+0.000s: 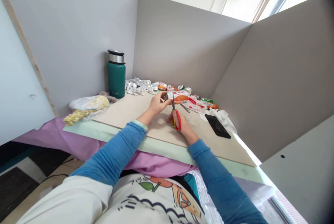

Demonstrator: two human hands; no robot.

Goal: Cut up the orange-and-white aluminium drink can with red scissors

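Note:
My left hand (pixel 157 102) is closed around one end of an orange and white drink can (pixel 181 96), held sideways above the board. In my right hand (pixel 183 122) is a pair of scissors (pixel 178 119) with red and yellow handles, fingers wrapped through the loops. The blades point up and lie against the can near its left end. Whether they cut into the metal is too small to tell. Under both hands lies a beige board (pixel 156 126) on the table.
Crumpled silver metal scraps (pixel 141 85) and several cans line the back. A green bottle (pixel 116 77) stands at the back left, with plastic bags (pixel 90 103) nearby. A black phone (pixel 217 125) and white tissue (pixel 224 119) lie right. Grey panels (pixel 182 39) enclose the table.

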